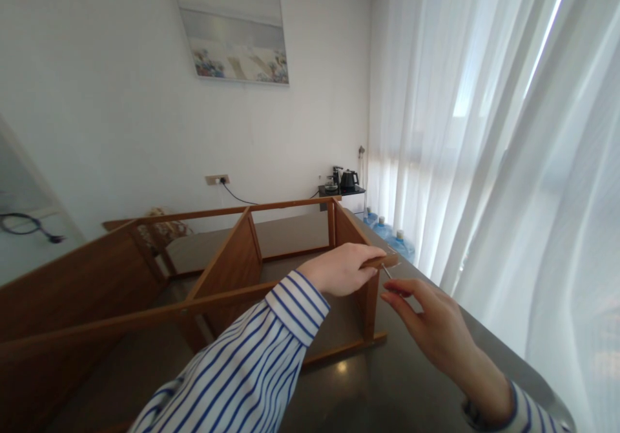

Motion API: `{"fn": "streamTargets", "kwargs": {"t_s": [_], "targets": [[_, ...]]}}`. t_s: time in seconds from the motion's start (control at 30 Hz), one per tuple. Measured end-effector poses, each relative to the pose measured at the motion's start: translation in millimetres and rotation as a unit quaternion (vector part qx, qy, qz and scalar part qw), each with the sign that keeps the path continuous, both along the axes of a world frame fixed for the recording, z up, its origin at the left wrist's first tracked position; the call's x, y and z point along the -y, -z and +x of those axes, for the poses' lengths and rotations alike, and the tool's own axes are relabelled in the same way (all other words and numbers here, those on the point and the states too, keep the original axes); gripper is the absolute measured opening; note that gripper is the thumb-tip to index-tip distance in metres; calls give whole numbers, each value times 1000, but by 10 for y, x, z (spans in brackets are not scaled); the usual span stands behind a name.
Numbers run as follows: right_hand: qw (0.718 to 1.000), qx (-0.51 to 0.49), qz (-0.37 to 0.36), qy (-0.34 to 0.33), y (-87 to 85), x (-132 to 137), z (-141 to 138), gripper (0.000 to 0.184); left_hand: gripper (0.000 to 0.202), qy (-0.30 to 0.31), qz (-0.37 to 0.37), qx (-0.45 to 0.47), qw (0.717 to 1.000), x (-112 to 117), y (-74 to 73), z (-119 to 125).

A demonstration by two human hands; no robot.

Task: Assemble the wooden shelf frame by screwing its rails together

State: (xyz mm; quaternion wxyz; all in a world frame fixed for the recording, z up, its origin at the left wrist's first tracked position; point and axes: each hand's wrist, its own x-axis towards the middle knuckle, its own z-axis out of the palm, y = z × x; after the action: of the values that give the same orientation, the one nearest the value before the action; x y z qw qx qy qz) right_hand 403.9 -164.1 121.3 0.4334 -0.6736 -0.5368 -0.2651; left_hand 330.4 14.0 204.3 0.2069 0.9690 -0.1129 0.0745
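A brown wooden shelf frame [249,226] lies on its side on the dark tabletop, with upright panels between its long rails. My left hand [339,268] is wrapped over the end of the near rail at the frame's right corner. Just right of it, my right hand [426,320] pinches a thin metal rod [387,271] between thumb and fingertips. The rod's upper tip meets the underside of the rail end. Its lower part is hidden by my fingers, so I cannot tell what kind of tool or fastener it is.
The dark table [407,381] extends along the right. Behind it stand blue water bottles [400,244] by the white curtain [484,129]. A black kettle [349,178] sits on a small cabinet [352,197] in the far corner. A wall socket [217,179] has a cable plugged in.
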Motion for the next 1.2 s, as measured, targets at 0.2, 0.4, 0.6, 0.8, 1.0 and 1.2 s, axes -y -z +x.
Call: {"fn": "streamTargets", "kwargs": {"t_s": [0.2, 0.4, 0.6, 0.8, 1.0, 1.2], "targets": [[989, -138, 48, 39, 63, -55, -48, 16, 29, 5, -1, 4, 1000, -8, 3, 8], [933, -338, 111, -46, 34, -146, -135, 29, 31, 7, 3, 9, 1000, -13, 22, 14], [926, -362, 78, -67, 34, -74, -68, 25, 30, 7, -1, 8, 1000, -5, 17, 3], [996, -92, -5, -17, 21, 91, 84, 9, 29, -5, -10, 2, 1000, -16, 28, 11], [987, 124, -96, -31, -140, 230, 164, 22, 32, -5, -11, 0, 1000, -15, 22, 10], [929, 336, -154, 32, -316, 318, 141, 22, 29, -1, -8, -5, 1000, 2, 3, 8]]}}
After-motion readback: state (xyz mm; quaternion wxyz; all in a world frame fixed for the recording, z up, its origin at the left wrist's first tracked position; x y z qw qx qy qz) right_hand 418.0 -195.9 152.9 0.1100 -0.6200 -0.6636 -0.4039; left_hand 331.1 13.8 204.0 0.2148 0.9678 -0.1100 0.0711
